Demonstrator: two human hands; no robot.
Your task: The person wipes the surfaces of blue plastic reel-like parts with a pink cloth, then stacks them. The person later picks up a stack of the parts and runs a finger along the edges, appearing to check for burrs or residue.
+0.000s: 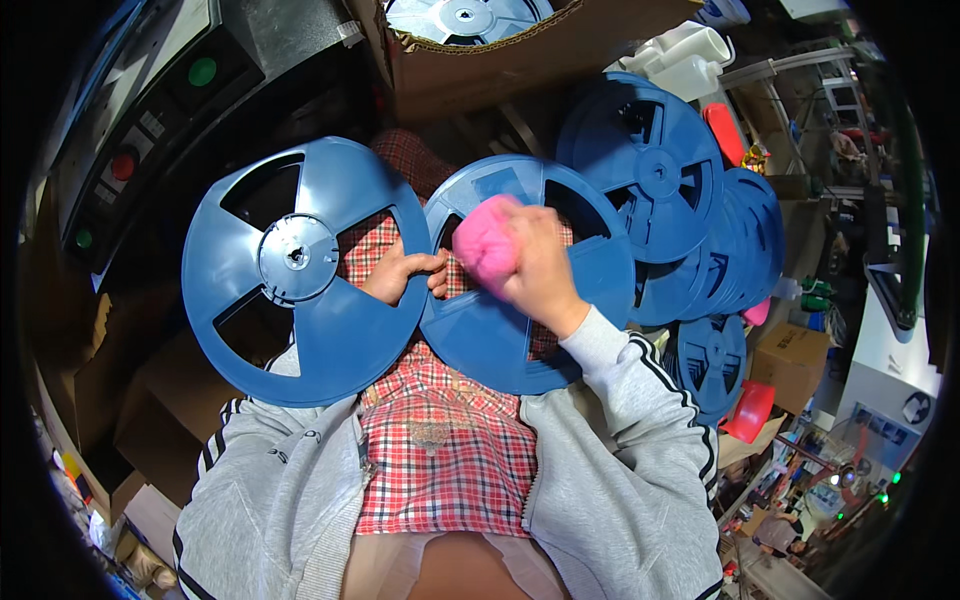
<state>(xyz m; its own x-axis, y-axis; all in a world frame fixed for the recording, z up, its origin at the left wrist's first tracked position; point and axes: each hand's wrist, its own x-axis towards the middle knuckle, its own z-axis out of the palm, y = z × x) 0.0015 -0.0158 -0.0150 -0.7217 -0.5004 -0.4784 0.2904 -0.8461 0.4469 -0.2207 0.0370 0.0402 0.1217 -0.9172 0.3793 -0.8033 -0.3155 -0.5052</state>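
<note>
Over two round blue plastic reels | left hand: fingers curled, hold unclear | right hand: gripping bunched pink cloth | wiping seems unfinished; remainder unclear

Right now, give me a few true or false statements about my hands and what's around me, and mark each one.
1. Your right hand holds a pink cloth. True.
2. Your left hand is out of view. False: it shows where the two nearest blue reels meet.
3. The open cardboard box at the top has a reel in it. True.
4. Your jacket is plain red. False: it is grey, with dark stripes along the sleeves.
5. A green button and a red button show at the left. True.
</note>
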